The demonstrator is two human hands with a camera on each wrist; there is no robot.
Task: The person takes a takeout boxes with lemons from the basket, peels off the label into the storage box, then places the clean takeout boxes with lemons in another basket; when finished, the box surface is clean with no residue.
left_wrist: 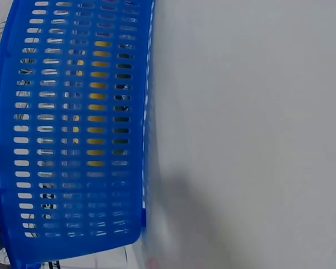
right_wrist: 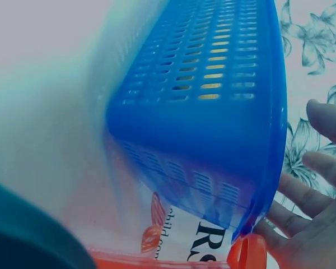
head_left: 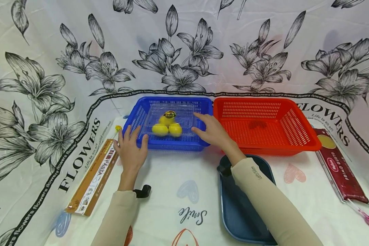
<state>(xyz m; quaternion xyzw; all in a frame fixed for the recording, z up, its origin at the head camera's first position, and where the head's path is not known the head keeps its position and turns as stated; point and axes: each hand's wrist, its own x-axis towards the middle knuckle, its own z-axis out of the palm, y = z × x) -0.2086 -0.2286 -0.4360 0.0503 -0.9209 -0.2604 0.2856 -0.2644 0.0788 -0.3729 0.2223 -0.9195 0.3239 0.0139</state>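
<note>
A blue slotted basket point(head_left: 139, 118) stands at the middle of the table. Inside it, a clear plastic box point(head_left: 184, 116) holds three yellow lemons point(head_left: 167, 128). My left hand point(head_left: 131, 141) is spread at the basket's near left corner, with its thumb against the front wall. Over the near right part of the basket is my right hand point(head_left: 204, 124), fingers straight, close to the clear box; I cannot tell whether it touches. In the left wrist view the basket wall point(left_wrist: 73, 129) fills the left side, with yellow showing through the slots. The right wrist view shows the basket point(right_wrist: 213, 112) and my straight fingers point(right_wrist: 319, 207) beside it.
A red basket point(head_left: 301, 143) stands empty against the blue one's right side. A dark blue tray point(head_left: 233, 205) lies under my right forearm. A pasta box point(head_left: 93, 179) lies at the left and a red pasta packet point(head_left: 339, 167) at the right. Flowered cloth walls the table.
</note>
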